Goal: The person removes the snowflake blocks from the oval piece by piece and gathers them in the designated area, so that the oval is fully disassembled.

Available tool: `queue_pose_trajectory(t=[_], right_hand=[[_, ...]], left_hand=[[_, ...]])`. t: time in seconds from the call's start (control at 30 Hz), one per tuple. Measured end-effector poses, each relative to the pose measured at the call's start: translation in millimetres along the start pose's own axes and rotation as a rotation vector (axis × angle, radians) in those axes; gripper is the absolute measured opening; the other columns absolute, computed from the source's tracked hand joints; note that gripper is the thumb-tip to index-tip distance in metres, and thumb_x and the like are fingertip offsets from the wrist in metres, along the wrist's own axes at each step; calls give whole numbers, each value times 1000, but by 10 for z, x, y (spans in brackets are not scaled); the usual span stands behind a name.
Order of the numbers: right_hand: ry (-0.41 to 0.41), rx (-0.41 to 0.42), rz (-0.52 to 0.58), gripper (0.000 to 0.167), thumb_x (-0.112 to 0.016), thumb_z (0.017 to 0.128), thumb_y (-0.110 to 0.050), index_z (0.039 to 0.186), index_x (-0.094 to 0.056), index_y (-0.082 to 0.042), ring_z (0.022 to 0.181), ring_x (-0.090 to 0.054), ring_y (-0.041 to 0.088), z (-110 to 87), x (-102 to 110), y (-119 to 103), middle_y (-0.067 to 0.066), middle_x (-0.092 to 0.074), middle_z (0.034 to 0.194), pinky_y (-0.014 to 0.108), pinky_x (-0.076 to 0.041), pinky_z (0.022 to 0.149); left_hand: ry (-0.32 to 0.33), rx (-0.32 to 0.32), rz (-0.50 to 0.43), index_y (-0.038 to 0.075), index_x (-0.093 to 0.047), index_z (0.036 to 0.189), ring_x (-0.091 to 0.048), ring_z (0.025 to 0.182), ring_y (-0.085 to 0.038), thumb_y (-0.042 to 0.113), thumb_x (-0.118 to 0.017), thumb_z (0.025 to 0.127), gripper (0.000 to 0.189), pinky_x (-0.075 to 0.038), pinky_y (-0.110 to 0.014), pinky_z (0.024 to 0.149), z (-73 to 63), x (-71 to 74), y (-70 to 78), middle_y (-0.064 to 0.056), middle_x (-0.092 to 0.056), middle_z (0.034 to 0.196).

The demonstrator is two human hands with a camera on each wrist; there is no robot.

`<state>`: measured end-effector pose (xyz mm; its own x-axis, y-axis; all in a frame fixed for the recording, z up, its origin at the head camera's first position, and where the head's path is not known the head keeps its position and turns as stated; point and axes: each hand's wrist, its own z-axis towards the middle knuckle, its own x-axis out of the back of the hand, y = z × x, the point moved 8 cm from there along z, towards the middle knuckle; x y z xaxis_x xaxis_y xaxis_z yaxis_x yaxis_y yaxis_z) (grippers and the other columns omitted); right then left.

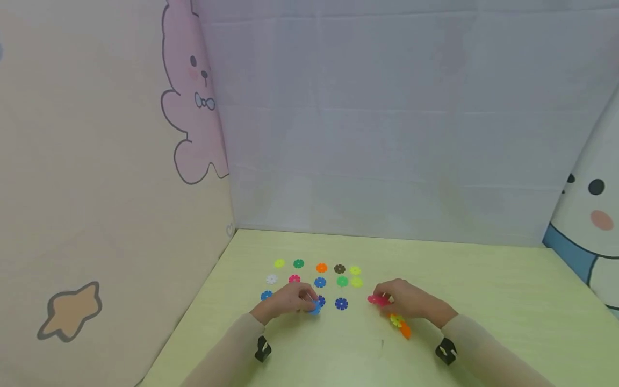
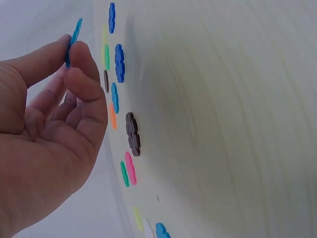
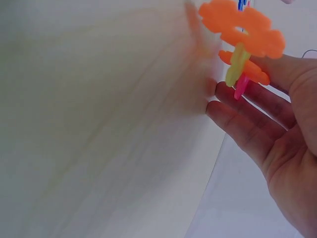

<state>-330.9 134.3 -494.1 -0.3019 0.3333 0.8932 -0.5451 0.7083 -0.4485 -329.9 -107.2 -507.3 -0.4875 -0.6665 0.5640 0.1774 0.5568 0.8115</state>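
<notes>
My left hand [image 1: 289,299] is over the table, pinching a light blue plastic snowflake disc [image 2: 74,42] between thumb and fingertips. In my right hand [image 1: 407,299] is a small chain of slotted discs, held at its pink end [image 1: 377,300]. A yellow disc [image 1: 396,321] and an orange disc [image 1: 405,330] hang from that chain toward me. The right wrist view shows a large orange disc [image 3: 223,20] at one end, with the yellow piece and a second orange disc [image 3: 258,74] joined behind it. Fingers partly hide the pink end.
Loose discs lie in rough rows on the pale table [image 1: 464,279], among them a dark blue disc [image 1: 341,303], a green disc [image 1: 342,281], a brown disc [image 1: 339,269] and a white disc [image 1: 272,279]. A white cloth wall [image 1: 387,134] stands behind the table.
</notes>
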Motion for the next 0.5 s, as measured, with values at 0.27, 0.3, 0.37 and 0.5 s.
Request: queue_pose_trajectory(t=[0.27,0.3,0.37,0.5], right_hand=[[6,31,2,23,-75,81,-17,102,-65,-16,87,-58,13,10,18,-54,-11,-62,94,33,-51,78],[7,34,2,23,-75,81,-16,102,-65,-16,87,-58,13,11,21,-58,-11,-62,94,33,-51,78],[10,34,-1,23,-75,81,-16,101,-65,-16,86,-58,13,7,26,-58,-11,-62,93,33,-51,77],[12,37,-14,22,-75,81,-15,100,-65,-16,85,-57,13,0,39,-60,-10,-62,93,33,-51,77]], left_hand=[[-138,-23,50,11,-67,91,-54,67,-14,8,-68,84,8,-46,-29,62,-137,57,-69,0,-63,77],[-151,-18,58,11,-67,91,-53,67,-14,8,-68,84,8,-46,-29,62,-147,59,-79,0,-63,77],[-175,-7,80,12,-67,90,-54,69,-14,7,-69,83,9,-46,-28,62,-159,61,-91,1,-62,78],[-197,9,124,12,-68,90,-54,76,-15,5,-71,82,11,-46,-28,67,-166,72,-111,2,-62,82]])
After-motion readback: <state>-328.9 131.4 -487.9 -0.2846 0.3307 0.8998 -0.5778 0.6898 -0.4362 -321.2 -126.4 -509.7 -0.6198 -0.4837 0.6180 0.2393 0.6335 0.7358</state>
